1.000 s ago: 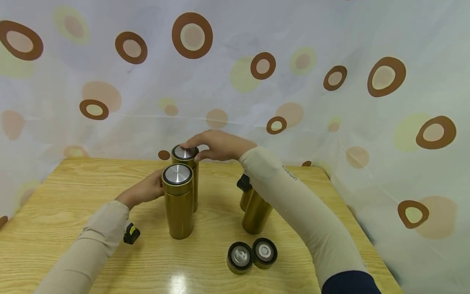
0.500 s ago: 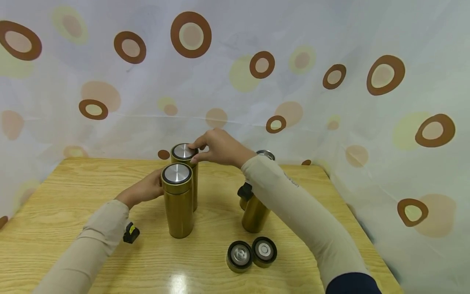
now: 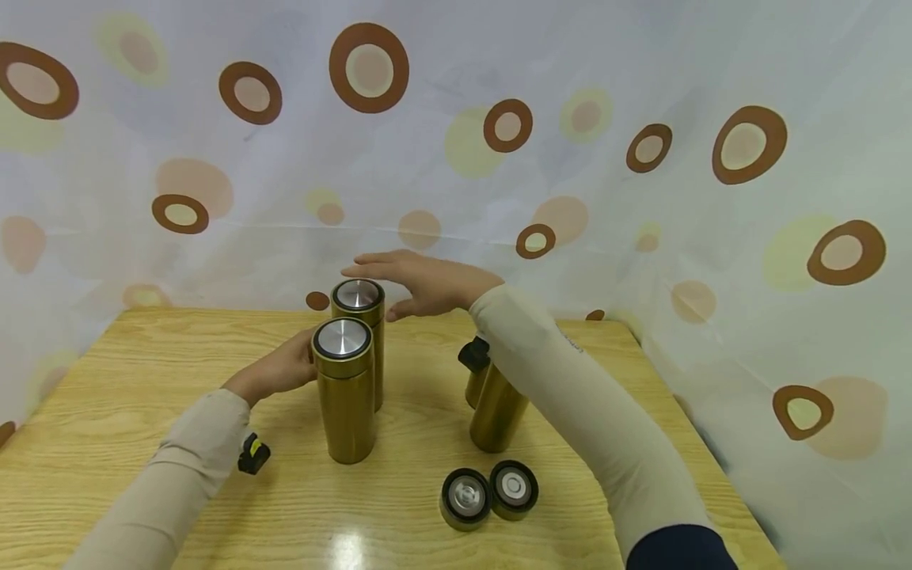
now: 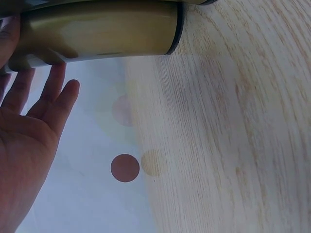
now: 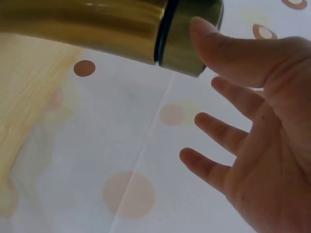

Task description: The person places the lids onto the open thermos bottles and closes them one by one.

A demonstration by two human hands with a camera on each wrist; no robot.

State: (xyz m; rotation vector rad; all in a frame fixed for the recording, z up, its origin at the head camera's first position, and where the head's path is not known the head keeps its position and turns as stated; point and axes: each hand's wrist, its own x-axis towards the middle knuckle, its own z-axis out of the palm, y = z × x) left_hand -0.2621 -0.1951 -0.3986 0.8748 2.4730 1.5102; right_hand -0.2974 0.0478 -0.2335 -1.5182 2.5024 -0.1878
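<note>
Two golden thermos flasks with silver-topped lids stand upright, left of the table's middle. My left hand [image 3: 285,366] reaches behind the front flask [image 3: 347,416] and grips the rear flask [image 3: 380,356]; in the left wrist view its fingers [image 4: 53,92] lie along the flask body [image 4: 112,31]. My right hand [image 3: 435,283] hovers at the rear flask's lid [image 3: 359,294], fingers stretched out above it. The right wrist view has the thumb [image 5: 228,53] against or just beside the lid [image 5: 187,41] and the other fingers spread, holding nothing.
Two more golden flasks, a nearer one [image 3: 499,419] and one behind it [image 3: 476,389], stand partly hidden by the right sleeve [image 3: 570,396]. Two removed lids, one left [image 3: 466,499] and one right [image 3: 514,489], lie underside up on the wooden table [image 3: 399,514]. A patterned cloth [image 3: 427,174] hangs behind.
My right hand's fingers have gone from touching the rear lid to stretching out over it. The left hand keeps its grip, and the flasks stand where they were.
</note>
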